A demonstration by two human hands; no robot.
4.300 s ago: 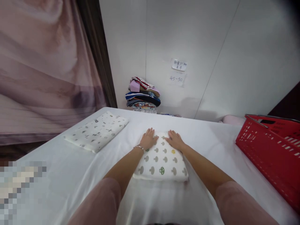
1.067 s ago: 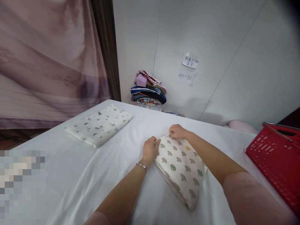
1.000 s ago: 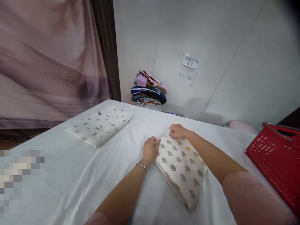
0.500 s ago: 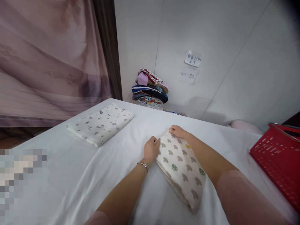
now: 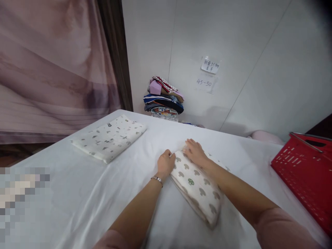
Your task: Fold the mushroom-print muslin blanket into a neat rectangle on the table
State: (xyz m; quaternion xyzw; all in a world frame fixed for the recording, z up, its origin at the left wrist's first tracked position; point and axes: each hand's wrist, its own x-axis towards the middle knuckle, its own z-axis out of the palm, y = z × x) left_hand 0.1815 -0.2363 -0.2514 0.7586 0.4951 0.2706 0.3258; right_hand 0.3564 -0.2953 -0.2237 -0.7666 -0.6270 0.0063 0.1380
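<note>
A folded white cloth (image 5: 195, 186) with grey mushroom prints and a green one lies in front of me, slanting across the white-covered table (image 5: 124, 193). At its left far corner, my left hand (image 5: 166, 164) pinches the edge, a bracelet on the wrist. My right hand (image 5: 195, 153) rests on the far end of the cloth with its fingers stretched out, and its forearm covers part of the cloth's right side. Farther left lies a second folded white cloth (image 5: 111, 138) with small grey prints, touched by neither hand.
A red plastic basket (image 5: 306, 166) with a metal handle stands at the right. Folded fabrics form a pile (image 5: 164, 97) beyond the far table edge, by the wall. Paper notes (image 5: 209, 65) are on the wall. A pinkish curtain (image 5: 57, 69) hangs at the left.
My right hand has gone from gripping the far right corner to lying on top of the cloth. The cloth's right part now sits lower behind my forearm. My left hand keeps its hold.
</note>
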